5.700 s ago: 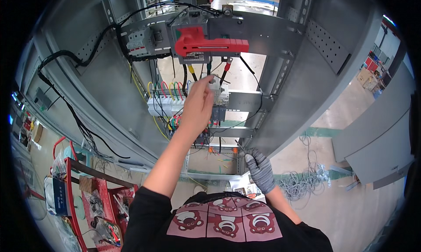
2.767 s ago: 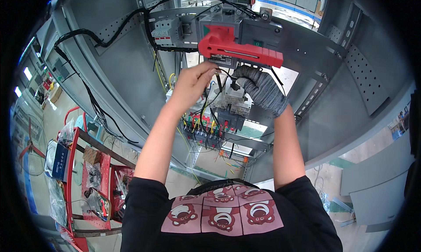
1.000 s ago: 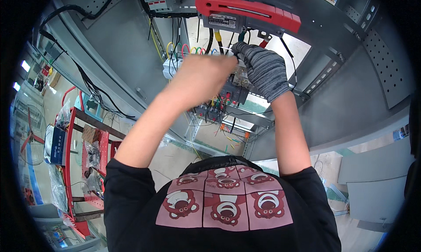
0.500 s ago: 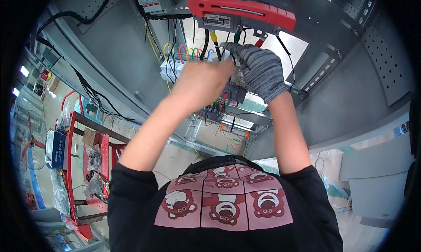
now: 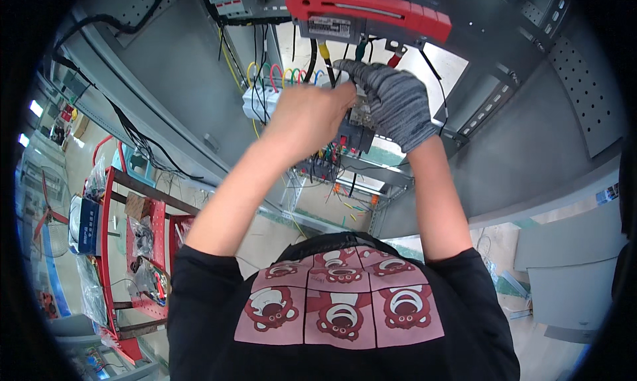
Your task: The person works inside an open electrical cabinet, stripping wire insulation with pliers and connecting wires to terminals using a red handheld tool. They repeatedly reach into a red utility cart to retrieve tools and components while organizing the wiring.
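My bare left hand point(image 5: 307, 116) is closed, its thumb and fingertips pinched together near a small whitish piece point(image 5: 343, 80); what they grip is hidden. Close against it, my right hand point(image 5: 397, 104) wears a grey knitted glove. Its fingers are curled, with the index fingertip beside a black cable point(image 5: 330, 72) that has a yellow sleeve point(image 5: 324, 51). What lies under the gloved fingers does not show. Above both hands sits a large grey switch with a red handle point(image 5: 368, 8). A green-sleeved cable point(image 5: 360, 51) and a red-sleeved cable point(image 5: 396, 59) hang from it.
Grey cabinet walls point(image 5: 531, 129) stand on both sides. Below my hands are a breaker point(image 5: 357, 137), thin wires and a rail. White terminal blocks point(image 5: 255, 102) with coloured wire loops lie left. A red cart point(image 5: 106, 275) with boxes and bags stands outside at left.
My left hand has shifted slightly up and right, closer to the gloved right hand. The right hand stays nearly in place. The view has moved slightly.
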Demonstrator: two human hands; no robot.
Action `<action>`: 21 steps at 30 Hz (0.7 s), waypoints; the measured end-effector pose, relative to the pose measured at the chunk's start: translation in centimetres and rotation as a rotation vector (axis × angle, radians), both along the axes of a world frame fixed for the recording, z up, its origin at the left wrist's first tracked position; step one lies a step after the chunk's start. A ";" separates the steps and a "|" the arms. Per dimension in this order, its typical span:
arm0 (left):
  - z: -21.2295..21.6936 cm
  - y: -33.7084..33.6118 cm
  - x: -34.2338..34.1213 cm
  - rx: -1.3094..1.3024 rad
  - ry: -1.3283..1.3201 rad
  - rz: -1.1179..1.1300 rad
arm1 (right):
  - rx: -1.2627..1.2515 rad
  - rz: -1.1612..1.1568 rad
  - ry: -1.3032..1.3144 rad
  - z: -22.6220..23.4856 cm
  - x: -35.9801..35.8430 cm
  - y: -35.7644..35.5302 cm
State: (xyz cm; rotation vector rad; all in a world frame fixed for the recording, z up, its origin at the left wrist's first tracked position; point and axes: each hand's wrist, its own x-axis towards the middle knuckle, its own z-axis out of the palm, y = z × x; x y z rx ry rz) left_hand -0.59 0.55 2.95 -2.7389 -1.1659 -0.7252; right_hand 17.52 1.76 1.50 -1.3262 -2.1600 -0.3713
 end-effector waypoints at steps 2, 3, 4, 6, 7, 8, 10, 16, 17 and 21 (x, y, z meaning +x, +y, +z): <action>1.6 0.4 -1.0 0.157 0.045 -0.075 | -0.031 -0.021 -0.028 -0.3 0.3 0.5; 2.3 1.1 -1.7 0.176 -0.006 -0.071 | -0.022 -0.014 -0.013 -0.3 0.3 0.3; 2.9 1.7 -2.5 0.202 -0.057 -0.059 | -0.022 0.042 0.019 0.0 0.3 0.2; 2.3 3.7 -3.5 0.107 -0.176 0.013 | -0.020 0.150 0.084 0.5 0.3 0.2; 1.6 4.6 -3.5 0.062 -0.233 0.035 | -0.012 0.169 0.134 0.6 0.5 0.4; 0.7 5.0 -3.3 -0.039 -0.307 0.016 | -0.002 0.189 0.184 0.3 0.6 0.6; -1.8 5.2 -2.4 -0.247 -0.450 -0.009 | -0.007 0.208 0.312 -0.8 0.1 1.2; -2.8 0.9 0.4 -0.326 -0.549 -0.125 | 0.047 0.170 0.306 -0.8 -0.5 -0.1; -2.6 0.8 0.4 -0.285 -0.560 -0.125 | 0.038 0.126 0.242 -0.7 -0.5 0.0; -2.3 2.6 -1.6 -0.179 -0.225 -0.088 | -0.055 0.046 0.127 -0.1 -0.5 -0.2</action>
